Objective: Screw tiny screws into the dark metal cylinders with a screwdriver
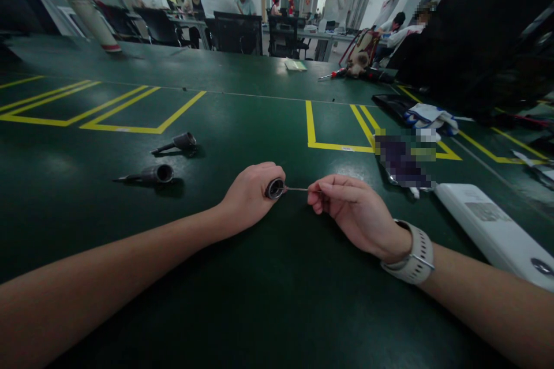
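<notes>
My left hand (249, 193) is closed around a dark hollow piece (269, 189), whose round open end faces me. My right hand (352, 204), wearing a pale watch, pinches a thin metal rod (298, 189) between thumb and fingers. The rod's far end reaches the rim of the hollow piece; I cannot tell how far in it goes. On the table to the left lie two similar dark pieces, each a hollow round cup with a narrow stem: an upper one (184, 142) and a lower one (158, 174). The held piece's stem is hidden by my left hand.
A white device (489, 230) lies beside my right forearm, with a blurred-out dark flat item (400, 161) beyond it. Farther back are a cloth (430, 118), a red-tipped screwdriver (333, 75) and a plush bag (361, 60). Yellow tape (116, 128) marks the green table. People sit behind.
</notes>
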Tool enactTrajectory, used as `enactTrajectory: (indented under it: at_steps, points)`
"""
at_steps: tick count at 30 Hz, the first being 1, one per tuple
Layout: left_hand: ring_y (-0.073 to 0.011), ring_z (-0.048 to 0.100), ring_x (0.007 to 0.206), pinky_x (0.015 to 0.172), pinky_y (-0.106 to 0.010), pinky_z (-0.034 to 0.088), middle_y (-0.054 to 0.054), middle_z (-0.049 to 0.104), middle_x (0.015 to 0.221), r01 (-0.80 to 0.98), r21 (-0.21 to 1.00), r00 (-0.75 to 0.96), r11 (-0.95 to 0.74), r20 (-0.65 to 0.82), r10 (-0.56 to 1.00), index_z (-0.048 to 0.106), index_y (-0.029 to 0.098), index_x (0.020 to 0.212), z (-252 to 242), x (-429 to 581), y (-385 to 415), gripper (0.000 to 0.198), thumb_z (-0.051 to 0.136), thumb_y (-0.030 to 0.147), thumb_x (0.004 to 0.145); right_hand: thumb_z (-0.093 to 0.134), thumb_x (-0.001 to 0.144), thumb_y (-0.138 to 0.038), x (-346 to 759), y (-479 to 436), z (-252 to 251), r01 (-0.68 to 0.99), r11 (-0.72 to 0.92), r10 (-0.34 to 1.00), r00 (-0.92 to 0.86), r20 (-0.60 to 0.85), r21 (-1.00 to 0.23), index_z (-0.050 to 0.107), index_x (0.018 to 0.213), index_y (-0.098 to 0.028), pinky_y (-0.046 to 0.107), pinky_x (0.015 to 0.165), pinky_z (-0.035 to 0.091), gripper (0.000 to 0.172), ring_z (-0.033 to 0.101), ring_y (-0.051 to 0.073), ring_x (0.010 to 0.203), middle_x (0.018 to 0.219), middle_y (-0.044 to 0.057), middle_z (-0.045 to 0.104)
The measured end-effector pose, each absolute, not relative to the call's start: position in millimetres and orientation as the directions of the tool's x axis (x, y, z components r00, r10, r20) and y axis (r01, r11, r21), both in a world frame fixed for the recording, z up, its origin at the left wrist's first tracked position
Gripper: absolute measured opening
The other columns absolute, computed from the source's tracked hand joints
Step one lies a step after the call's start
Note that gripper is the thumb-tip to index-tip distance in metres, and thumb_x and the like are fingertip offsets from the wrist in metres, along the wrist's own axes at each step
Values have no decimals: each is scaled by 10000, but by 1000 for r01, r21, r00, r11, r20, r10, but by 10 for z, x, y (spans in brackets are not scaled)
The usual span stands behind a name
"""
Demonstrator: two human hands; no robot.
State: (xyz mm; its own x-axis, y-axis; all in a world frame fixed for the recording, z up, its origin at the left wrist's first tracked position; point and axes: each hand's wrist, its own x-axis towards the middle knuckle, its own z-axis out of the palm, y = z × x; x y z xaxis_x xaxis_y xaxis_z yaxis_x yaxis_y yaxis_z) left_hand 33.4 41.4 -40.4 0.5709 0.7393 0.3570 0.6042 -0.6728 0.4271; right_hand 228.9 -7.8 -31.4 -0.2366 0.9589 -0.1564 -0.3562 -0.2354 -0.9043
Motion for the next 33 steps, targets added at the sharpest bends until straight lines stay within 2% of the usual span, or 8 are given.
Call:
enactTrajectory:
  at_steps: [10, 15, 17, 23, 28, 33]
  points:
    - [-136, 499, 647, 613, -275, 348, 10, 541, 696, 612, 327, 631, -720, 349, 693, 540, 157, 714, -432, 325, 415, 90, 553, 98, 781, 650, 739, -188, 2278, -118, -300, -314, -155, 979, -178, -102, -937, 702, 713, -155, 272, 610, 444, 66, 592, 130, 644, 670, 29, 670]
    - [-140, 503, 641, 607, -274, 350, 6, 544, 686, 637, 315, 611, -704, 350, 710, 529, 162, 702, -413, 330, 412, 100, 539, 106, 784, 665, 757, -221, 2265, -163, -314, -200, -18, 985, -170, 16, -980, 714, 749, -175, 295, 654, 460, 68, 598, 143, 685, 709, 27, 683]
    - [-142, 508, 646, 616, -277, 356, 4, 549, 688, 630, 300, 631, -716, 340, 697, 532, 162, 702, -395, 322, 413, 102, 525, 97, 781, 673, 758, -225, 2270, -162, -321, -190, -42, 978, -209, -1, -981, 715, 766, -171, 295, 668, 469, 69, 606, 147, 708, 738, 32, 691]
    - [-136, 502, 653, 637, -274, 368, 2, 540, 686, 566, 311, 716, -764, 273, 642, 523, 155, 678, -329, 269, 427, 123, 492, 52, 739, 648, 770, -206, 2301, -83, -321, -328, -266, 937, -309, -163, -907, 709, 766, -145, 268, 647, 467, 87, 601, 126, 666, 722, 41, 688]
    - [-134, 509, 664, 639, -267, 377, 5, 537, 698, 542, 378, 702, -750, 287, 652, 518, 155, 708, -347, 241, 457, 107, 504, 50, 724, 659, 763, -190, 2300, -74, -319, -355, -281, 934, -316, -169, -892, 709, 767, -139, 255, 655, 461, 72, 606, 121, 674, 723, 41, 689]
    - [-132, 502, 655, 622, -263, 375, 2, 541, 695, 553, 380, 699, -742, 273, 661, 511, 159, 701, -366, 218, 487, 99, 516, 72, 747, 646, 776, -187, 2296, -84, -335, -367, -275, 935, -316, -159, -889, 710, 762, -142, 251, 645, 452, 80, 601, 119, 676, 724, 39, 684]
